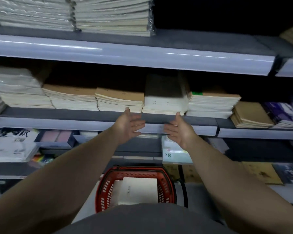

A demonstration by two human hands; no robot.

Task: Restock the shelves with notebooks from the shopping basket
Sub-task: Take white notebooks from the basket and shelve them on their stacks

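A pile of white-covered notebooks (165,102) lies on the middle shelf (91,114), between brown-covered piles. My left hand (128,124) and my right hand (178,130) are held just in front of that pile, palms facing each other, fingers straight, holding nothing. The left thumb tip is near the pile's lower left corner, the right thumb tip near its lower right corner. Below, on the floor, stands a red shopping basket (107,186) with white notebooks (139,190) lying flat inside it.
Brown notebook piles (120,98) and wrapped white piles (15,88) fill the middle shelf. The top shelf (125,53) carries plastic-wrapped piles (112,16) on the left and is dark on the right. Lower shelves hold assorted stationery and an "8K" pad (172,154).
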